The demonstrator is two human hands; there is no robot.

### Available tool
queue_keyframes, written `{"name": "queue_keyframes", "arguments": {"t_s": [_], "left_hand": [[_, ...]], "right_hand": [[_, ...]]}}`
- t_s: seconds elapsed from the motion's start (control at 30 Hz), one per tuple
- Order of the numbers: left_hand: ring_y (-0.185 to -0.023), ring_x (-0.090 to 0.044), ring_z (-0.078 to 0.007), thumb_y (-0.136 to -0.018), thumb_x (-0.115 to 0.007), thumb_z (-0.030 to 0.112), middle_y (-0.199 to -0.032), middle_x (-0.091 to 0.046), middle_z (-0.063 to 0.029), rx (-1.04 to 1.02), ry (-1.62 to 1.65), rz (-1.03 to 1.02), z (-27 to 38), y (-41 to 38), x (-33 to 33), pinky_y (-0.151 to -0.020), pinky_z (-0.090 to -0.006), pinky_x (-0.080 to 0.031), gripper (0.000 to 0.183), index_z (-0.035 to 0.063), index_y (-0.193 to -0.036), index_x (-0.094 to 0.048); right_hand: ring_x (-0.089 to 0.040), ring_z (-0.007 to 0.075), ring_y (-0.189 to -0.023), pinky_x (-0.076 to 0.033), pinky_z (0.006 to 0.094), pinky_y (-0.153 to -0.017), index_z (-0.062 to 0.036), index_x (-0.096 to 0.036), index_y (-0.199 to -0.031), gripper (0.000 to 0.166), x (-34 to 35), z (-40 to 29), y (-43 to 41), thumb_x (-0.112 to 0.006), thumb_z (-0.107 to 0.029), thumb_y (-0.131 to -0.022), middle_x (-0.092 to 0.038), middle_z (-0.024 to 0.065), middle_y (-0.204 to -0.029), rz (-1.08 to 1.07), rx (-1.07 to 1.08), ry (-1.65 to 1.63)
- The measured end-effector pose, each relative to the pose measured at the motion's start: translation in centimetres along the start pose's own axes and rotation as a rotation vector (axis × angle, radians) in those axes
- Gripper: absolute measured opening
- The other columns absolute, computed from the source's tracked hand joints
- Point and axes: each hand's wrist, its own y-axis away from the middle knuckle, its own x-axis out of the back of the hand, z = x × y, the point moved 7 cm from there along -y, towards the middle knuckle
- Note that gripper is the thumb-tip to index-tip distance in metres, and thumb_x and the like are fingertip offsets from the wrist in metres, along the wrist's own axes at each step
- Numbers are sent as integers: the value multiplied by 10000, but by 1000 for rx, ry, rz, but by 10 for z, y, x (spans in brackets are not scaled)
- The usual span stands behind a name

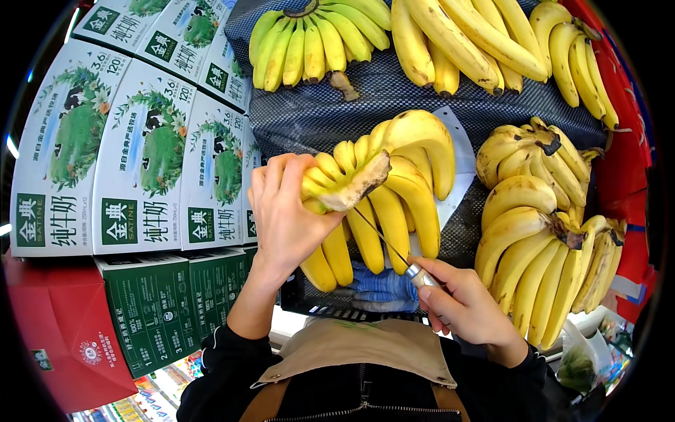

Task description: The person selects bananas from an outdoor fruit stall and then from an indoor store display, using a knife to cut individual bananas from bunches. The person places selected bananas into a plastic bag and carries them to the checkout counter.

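Note:
My left hand (287, 211) grips a large bunch of yellow bananas (419, 174) at its crown, near the middle of the view. The pale cut crown (353, 184) faces up toward me. In my right hand (459, 300) is a thin-bladed knife (419, 274) with a metal collar on its handle. Its narrow dark blade points up and left across the bananas, and the tip lies near the underside of the crown; whether it touches cannot be told. A blue and grey cloth or glove (382, 290) lies below the bunch, close to my apron.
Black woven matting (316, 116) covers the display. Greenish bananas (316, 45) and yellow bunches (469, 42) lie at the back, with more bunches (532, 248) on the right. A cut stem piece (344, 87) lies near the greenish ones. Stacked milk cartons (142, 153) stand at left.

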Motion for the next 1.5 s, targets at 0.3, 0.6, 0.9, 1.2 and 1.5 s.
{"name": "queue_keyframes", "arguments": {"t_s": [0.3,0.6,0.9,1.2,1.5], "left_hand": [[-875,-469,-288,-443,-817,137,-943,-516,-91,88,41,-75,-14,-5,-11,-779,-368,-387,602,65,-966,-527],[-918,-472,-280,-466,-816,154,-943,-525,-91,173,79,-168,-18,-14,-22,-818,-371,-395,588,49,-965,-524],[-892,-456,-274,-462,-819,142,-958,-519,-85,50,12,-41,-3,0,-7,-793,-365,-384,602,61,-983,-527],[-872,-446,-273,-460,-806,81,-943,-518,-81,-27,1,126,5,14,5,-775,-366,-379,588,52,-974,-521],[-921,-453,-275,-456,-797,135,-1021,-548,-67,-46,100,183,-6,25,2,-812,-379,-341,574,69,-971,-551]], "right_hand": [[-483,48,-457,-389,182,-383,3,-511,-998,227,3,-5,-12,-440,-197,-920,-492,5,-681,-77,-20,-202],[-480,59,-434,-382,183,-365,20,-468,-1043,243,5,-7,-16,-433,-170,-894,-489,10,-665,-46,7,-109],[-464,37,-422,-368,160,-357,6,-479,-1131,279,-4,-12,-5,-437,-148,-903,-488,-7,-669,-41,8,-130],[-498,63,-488,-422,206,-440,39,-396,-1266,406,-10,9,-4,-460,-121,-899,-507,19,-670,-5,101,-30],[-505,58,-513,-434,206,-488,12,-401,-1291,446,-5,37,-16,-488,-22,-854,-519,17,-711,-15,274,139]]}}
